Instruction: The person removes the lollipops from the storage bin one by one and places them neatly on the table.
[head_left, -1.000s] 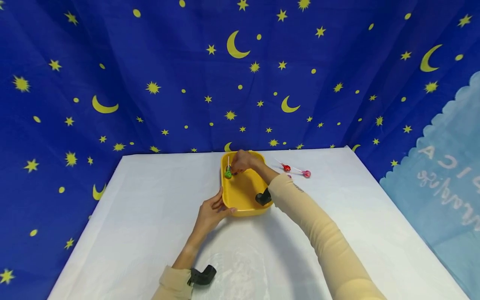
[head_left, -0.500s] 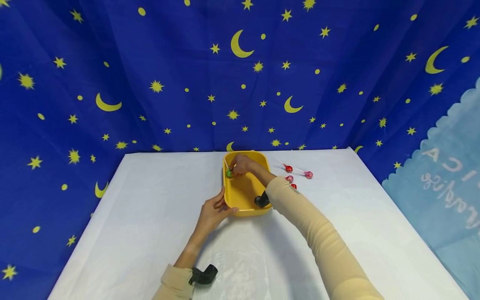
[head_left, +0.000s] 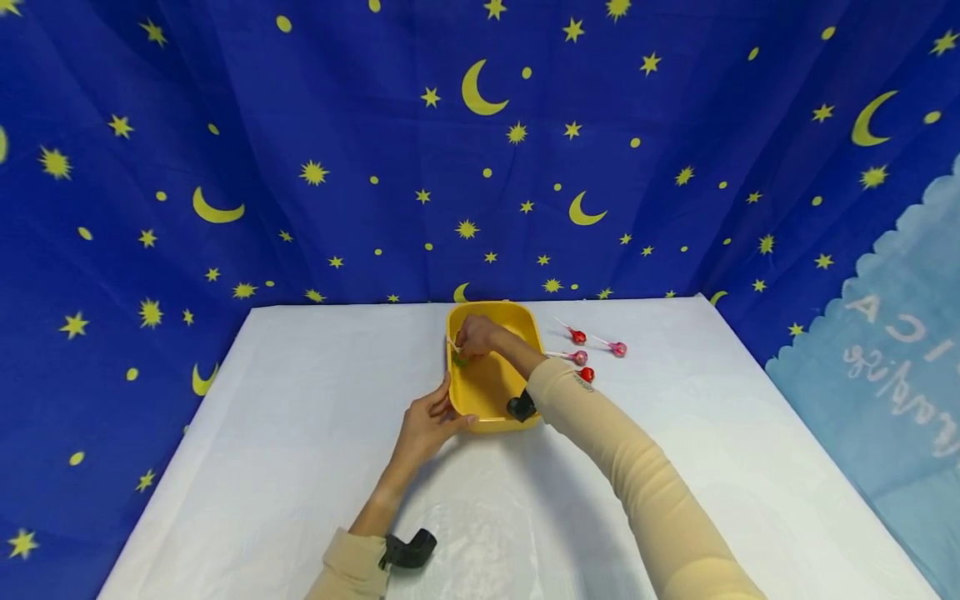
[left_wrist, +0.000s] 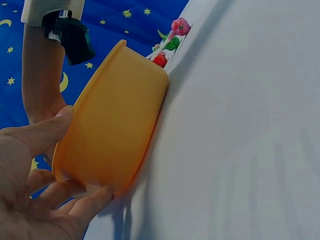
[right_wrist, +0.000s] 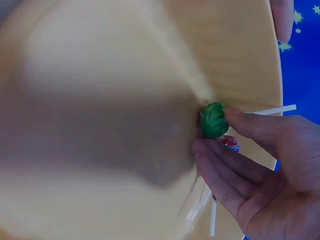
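A yellow plastic tub [head_left: 487, 392] stands on the white table. My left hand [head_left: 423, 429] grips its near left corner, thumb at the rim and fingers against the outer wall [left_wrist: 112, 120]. Inside the tub, my right hand [head_left: 480, 336] is at the left wall. Its thumb and fingers [right_wrist: 245, 172] pinch the head of a green-wrapped lollipop [right_wrist: 214, 120], whose white stick leans towards the rim. Behind those fingers shows part of a red and blue wrapped lollipop [right_wrist: 230, 143]; most of it is hidden.
Right of the tub lie a red lollipop [head_left: 577, 337], a pink lollipop [head_left: 617, 349], a second pink one and a second red one, partly behind the right sleeve [head_left: 600, 417]. A green lollipop [left_wrist: 172, 44] shows beyond the tub. A blue star-patterned cloth [head_left: 360, 150] hangs behind.
My right hand has shifted slightly nearer along the tub's left wall. The green lollipop's stick has tipped leftward. More lollipops show beside the right sleeve. My left hand stays on the tub.
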